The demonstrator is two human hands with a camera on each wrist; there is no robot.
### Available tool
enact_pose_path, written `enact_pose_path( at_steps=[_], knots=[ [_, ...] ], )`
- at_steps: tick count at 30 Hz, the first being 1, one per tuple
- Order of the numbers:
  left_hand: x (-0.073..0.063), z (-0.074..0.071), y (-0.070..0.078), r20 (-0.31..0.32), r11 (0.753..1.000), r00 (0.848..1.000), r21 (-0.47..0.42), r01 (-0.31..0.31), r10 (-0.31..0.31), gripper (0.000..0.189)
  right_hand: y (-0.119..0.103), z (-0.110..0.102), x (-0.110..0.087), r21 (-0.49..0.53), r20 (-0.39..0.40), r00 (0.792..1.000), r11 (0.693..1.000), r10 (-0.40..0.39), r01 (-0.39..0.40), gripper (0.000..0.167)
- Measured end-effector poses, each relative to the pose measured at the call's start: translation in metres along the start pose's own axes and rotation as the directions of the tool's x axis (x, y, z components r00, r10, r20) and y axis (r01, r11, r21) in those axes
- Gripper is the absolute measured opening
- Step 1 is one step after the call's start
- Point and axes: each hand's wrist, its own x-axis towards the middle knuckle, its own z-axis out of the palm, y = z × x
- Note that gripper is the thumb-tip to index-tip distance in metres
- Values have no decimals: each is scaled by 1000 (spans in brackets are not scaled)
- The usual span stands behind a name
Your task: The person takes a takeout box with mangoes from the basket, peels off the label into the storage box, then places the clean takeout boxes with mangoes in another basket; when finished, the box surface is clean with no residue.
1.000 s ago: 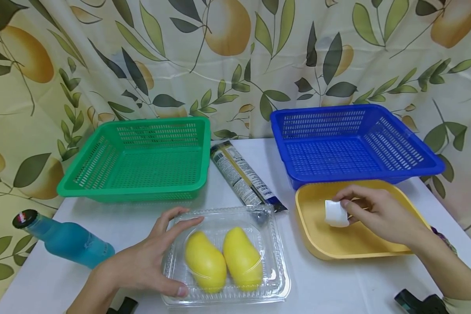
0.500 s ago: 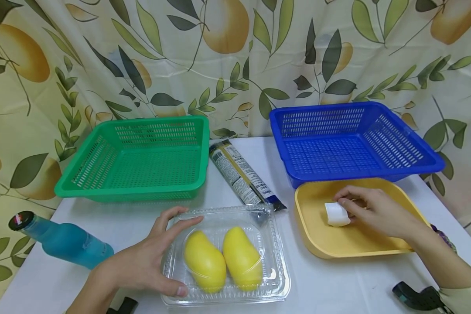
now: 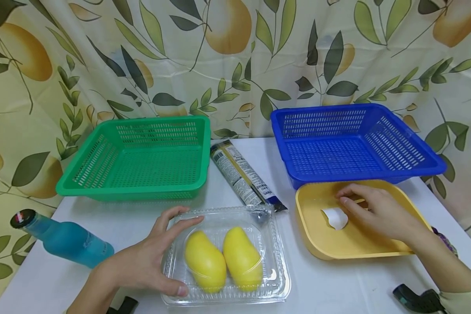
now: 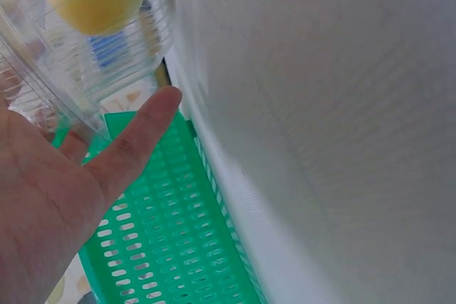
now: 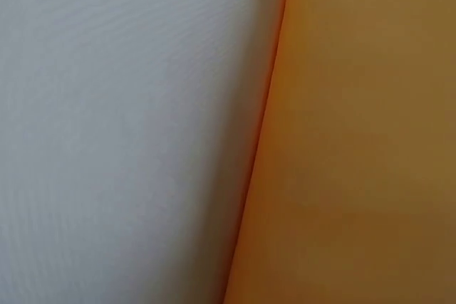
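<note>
A clear plastic clamshell box (image 3: 276, 279) holding two yellow mangoes (image 3: 205, 261) sits at the front of the table. My left hand (image 3: 147, 264) rests at its left side, thumb at the front corner and fingers stretched along the back left. In the left wrist view a straight finger (image 4: 146, 133) lies beside the box wall. My right hand (image 3: 380, 216) is low in the yellow tray (image 3: 312, 244), thumb and index tips close together. Next to them is a small curved white piece (image 3: 337, 219); whether the hidden fingers touch it, I cannot tell. The right wrist view shows only tray and tablecloth.
A green basket (image 3: 131, 195) stands back left and a blue basket (image 3: 369, 172) back right. Between them lies a dark printed packet (image 3: 239, 179), its end near the box. A blue bottle (image 3: 70, 240) lies at left. A small purple item (image 3: 444, 242) shows behind the tray.
The white piece, earlier a roll-like shape pinched in my right fingers, has dropped lower and tilted over in the tray. The right fingertips now stand slightly above it. My left hand stays put.
</note>
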Motion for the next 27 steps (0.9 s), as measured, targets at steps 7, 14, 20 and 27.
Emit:
enact_pose_path(
  at_steps=[7,14,20,27],
  knots=[
    [1,0,0,1,1000,1000,2,-9,9,110,-8,-5,-2,-16,-21,999,999,-49,48,19],
    [0,1,0,-3,1000,1000,-9,-10,10,109,-24,-13,-2,-34,-40,995,995,-91,89,24],
    [0,1,0,0,1000,1000,-6,1,-1,108,-44,-14,-3,-28,-69,989,992,-127,125,31],
    [-1,1,0,-4,1000,1000,-2,-17,17,109,-65,-7,-2,-4,-44,990,991,-132,132,30]
  ],
)
